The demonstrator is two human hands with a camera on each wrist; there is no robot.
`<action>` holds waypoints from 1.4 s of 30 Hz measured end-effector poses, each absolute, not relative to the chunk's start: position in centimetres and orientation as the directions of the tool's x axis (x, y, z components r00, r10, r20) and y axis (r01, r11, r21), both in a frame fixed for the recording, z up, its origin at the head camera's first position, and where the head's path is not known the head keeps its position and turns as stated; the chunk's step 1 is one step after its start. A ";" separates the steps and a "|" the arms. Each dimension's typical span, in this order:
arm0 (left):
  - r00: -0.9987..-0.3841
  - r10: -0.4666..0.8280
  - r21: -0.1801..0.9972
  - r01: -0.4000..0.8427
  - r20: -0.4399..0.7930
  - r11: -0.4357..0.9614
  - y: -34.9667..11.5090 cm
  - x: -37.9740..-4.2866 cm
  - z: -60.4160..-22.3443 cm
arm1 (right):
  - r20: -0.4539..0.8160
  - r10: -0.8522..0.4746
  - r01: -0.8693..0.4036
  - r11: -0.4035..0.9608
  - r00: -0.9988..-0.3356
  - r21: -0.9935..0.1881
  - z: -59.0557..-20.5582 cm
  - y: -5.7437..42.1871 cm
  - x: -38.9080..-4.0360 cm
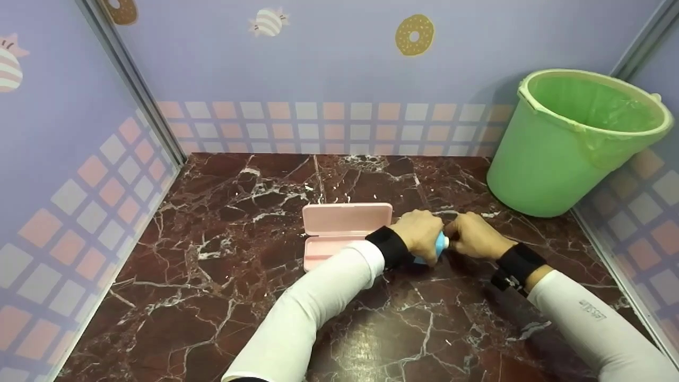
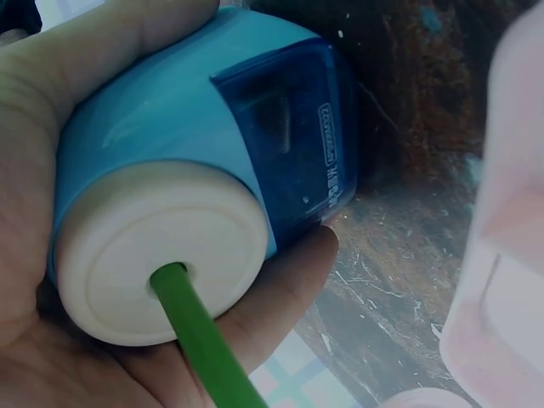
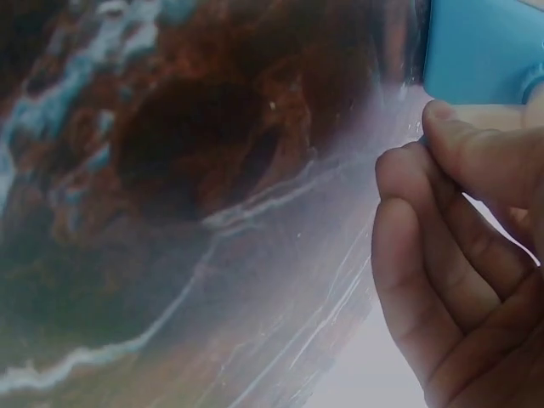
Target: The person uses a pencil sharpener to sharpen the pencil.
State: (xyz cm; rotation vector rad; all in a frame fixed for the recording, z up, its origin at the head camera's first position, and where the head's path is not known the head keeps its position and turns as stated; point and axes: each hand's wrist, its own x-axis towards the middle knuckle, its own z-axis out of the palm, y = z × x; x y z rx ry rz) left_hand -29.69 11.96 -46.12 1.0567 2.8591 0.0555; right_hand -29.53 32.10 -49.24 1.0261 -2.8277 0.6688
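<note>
My left hand (image 1: 419, 233) grips a light-blue pencil sharpener (image 2: 161, 127) with a dark-blue clear window and a cream round front. A green pencil (image 2: 208, 340) sticks into the hole in that front. Close by on the right, my right hand (image 1: 477, 236) has its thumb and fingertips pinched together at the pencil's outer end, which is mostly hidden by the fingers. Part of the sharpener's blue body (image 3: 476, 59) shows past the right thumb in the right wrist view. Left of the hands lies an opened pink pencil case (image 1: 347, 218), partly covered by the left forearm.
A green bucket (image 1: 546, 154) with a thin liner stands at the back right. White crumbs lie scattered on the dark red marbled tabletop (image 1: 212, 265). Patterned lilac walls (image 1: 339, 63) close off the back and both sides.
</note>
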 end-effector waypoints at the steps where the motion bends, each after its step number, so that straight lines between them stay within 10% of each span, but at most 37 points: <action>1: -0.756 0.651 0.066 0.648 -0.073 0.759 11.9 -29.7 -46.1 | 0.196 -0.594 -0.618 0.686 -0.780 -0.383 -49.3 32.1 -29.5; 11: -0.769 0.638 0.085 0.633 -0.045 0.770 11.9 -29.6 -46.2 | 0.225 -0.586 -0.625 0.692 -0.778 -0.361 -50.0 32.3 -28.6; 22: -0.783 0.621 0.079 0.617 -0.037 0.783 11.9 -29.4 -46.1 | 0.385 -0.701 -0.784 0.611 -0.600 -0.111 -51.1 32.1 -26.8; 42: -0.791 0.611 0.074 0.608 -0.028 0.791 11.9 -29.2 -46.1 | 0.258 -0.752 -0.795 0.579 -0.606 -0.180 -48.9 31.9 -24.6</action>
